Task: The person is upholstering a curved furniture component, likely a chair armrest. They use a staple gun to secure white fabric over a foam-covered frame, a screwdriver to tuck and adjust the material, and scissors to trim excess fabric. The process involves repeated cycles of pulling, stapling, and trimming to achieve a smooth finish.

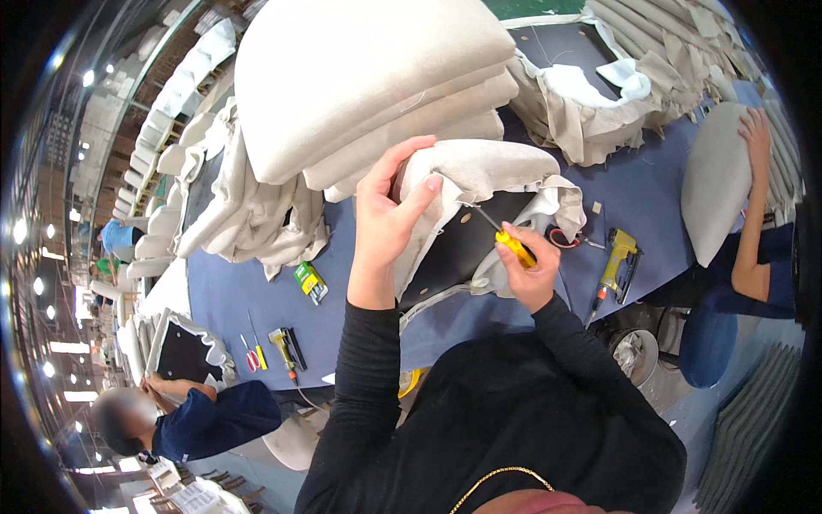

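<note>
Pinching the beige cushion (488, 158) at its ten o'clock (likely bracing it against the yellow screwdriver (512, 245)), the left grip (390, 214) steadies it over the counter (248, 295); the right grip (533, 272) wraps snugly round that tool.

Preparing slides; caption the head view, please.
Left hand grips a beige upholstered cushion; right hand holds a yellow-handled screwdriver.

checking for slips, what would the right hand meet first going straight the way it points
With the yellow screwdriver leading, probably the beige fabric, just before the left hand; depth is unclear.
</note>
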A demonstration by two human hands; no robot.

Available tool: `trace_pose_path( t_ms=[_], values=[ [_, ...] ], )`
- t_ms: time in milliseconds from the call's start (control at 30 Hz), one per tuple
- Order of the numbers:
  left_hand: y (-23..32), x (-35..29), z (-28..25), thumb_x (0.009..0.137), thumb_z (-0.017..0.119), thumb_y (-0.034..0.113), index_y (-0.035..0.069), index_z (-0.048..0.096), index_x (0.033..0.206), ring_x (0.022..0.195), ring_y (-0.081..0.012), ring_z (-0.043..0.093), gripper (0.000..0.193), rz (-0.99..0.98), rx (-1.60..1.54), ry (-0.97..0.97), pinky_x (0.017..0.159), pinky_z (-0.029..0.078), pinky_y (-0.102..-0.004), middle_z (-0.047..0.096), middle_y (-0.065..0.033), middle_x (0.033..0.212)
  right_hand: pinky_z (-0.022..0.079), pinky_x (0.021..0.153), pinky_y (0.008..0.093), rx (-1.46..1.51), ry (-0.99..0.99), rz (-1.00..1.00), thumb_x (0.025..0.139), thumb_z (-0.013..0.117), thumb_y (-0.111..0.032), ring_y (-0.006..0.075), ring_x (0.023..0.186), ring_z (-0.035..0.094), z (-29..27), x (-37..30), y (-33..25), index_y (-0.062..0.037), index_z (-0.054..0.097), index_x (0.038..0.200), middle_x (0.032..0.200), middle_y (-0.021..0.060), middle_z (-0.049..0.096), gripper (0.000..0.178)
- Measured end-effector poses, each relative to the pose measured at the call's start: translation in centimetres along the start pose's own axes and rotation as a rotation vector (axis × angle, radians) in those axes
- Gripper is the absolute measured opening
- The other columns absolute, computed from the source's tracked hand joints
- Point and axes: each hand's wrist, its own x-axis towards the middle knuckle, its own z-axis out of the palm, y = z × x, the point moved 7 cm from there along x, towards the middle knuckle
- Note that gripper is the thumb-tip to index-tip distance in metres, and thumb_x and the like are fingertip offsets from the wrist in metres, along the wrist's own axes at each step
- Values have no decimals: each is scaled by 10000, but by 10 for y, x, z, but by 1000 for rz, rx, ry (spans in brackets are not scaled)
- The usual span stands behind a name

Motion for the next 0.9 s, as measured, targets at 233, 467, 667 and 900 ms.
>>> trace_pose_path(
  t_ms=[233,467,667,900],
  values=[
    [3,11,16,912,794,78,32,710,1325,1075,-108,661,424,-3,-27,-33,957,512,-272,733,-35,1174,552,913,307,384,16,209,988,751,-17,153,1007,691,48,-17,73,16,652,1271,1146,86,698,302],
    [-9,18,0,934,753,86,19,702,1354,1149,-127,665,428,-32,-44,-18,1014,498,-280,735,-51,1261,543,901,281,436,-55,278,982,769,-30,139,981,689,57,-5,67,23,682,1245,1094,70,719,282],
    [-10,8,-11,923,766,93,11,710,1355,1154,-137,674,444,-75,-55,-2,1027,499,-288,743,-71,1269,556,906,292,248,-93,181,950,797,-28,152,936,715,24,10,41,24,707,1233,1056,110,759,302],
    [-4,8,0,897,817,97,28,730,1312,1030,-94,664,429,-37,-53,5,928,516,-261,747,-24,1122,444,641,319,1127,-374,502,1029,728,-177,173,779,597,76,-12,71,-35,622,1320,967,119,688,341]
  ],
)
